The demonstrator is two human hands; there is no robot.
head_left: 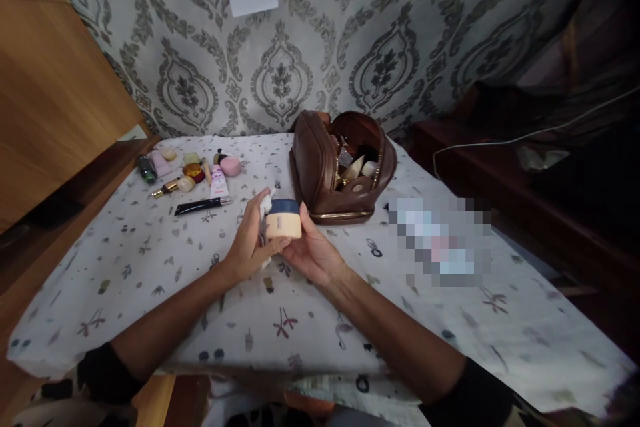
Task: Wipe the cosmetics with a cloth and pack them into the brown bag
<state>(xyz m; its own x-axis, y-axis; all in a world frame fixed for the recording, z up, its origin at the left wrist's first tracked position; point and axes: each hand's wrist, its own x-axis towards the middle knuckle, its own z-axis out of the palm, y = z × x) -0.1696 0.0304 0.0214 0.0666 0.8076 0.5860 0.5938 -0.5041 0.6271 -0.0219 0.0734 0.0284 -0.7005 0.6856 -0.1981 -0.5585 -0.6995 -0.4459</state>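
A cream-coloured jar [283, 225] with a dark blue lid is held upright between both hands above the middle of the table. My left hand [249, 243] presses a crumpled white cloth [265, 208] against the jar's left side, its thumb across the lower front. My right hand [316, 250] supports the jar from the right and below, fingers curled round it. Just beyond stands a brown leather bag [320, 170], unzipped, with small containers and tubes inside.
On the left of the patterned tablecloth [200, 320] lie several cosmetics, among them a black tube [203, 205], a pink jar [231, 166] and a green bottle [147, 169]. A blurred-out item [440, 240] lies at the right. A wooden panel [65, 80] rises at the left.
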